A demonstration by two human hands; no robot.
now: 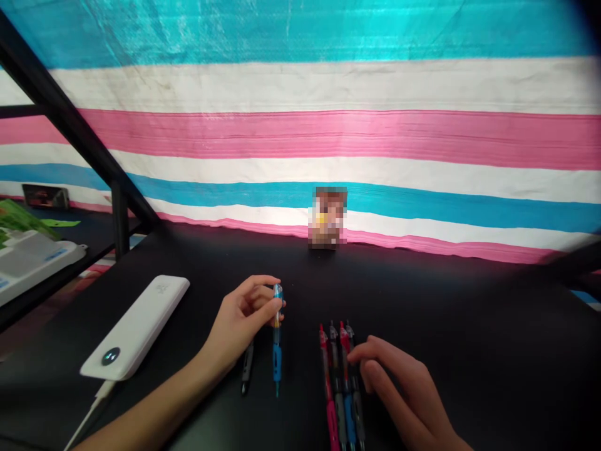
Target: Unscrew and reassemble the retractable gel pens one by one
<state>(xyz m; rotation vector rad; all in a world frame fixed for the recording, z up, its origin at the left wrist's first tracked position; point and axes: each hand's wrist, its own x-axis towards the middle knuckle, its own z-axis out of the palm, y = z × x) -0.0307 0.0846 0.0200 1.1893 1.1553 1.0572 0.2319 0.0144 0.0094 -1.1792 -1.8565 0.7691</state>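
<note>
My left hand (251,310) is closed on the upper part of a clear-barrelled pen with a blue grip (277,360), its tip pointing toward me. Partly hidden under that hand, a black pen (246,369) lies on the black table (211,257). To the right, several click pens lie side by side, among them one with a pink-red grip (331,419) and one with a blue grip (349,410). My right hand (404,388) rests beside this row, fingers loosely bent and nothing visible in them. Its index fingertip is at the rightmost dark pen (357,407).
On the left of the table lies a white power bank (136,329) with a white cable (89,410) plugged in. A blurred-out upright item (328,219) stands at the back edge before a striped curtain (282,134). A white power strip (32,263) sits at far left beyond a black frame.
</note>
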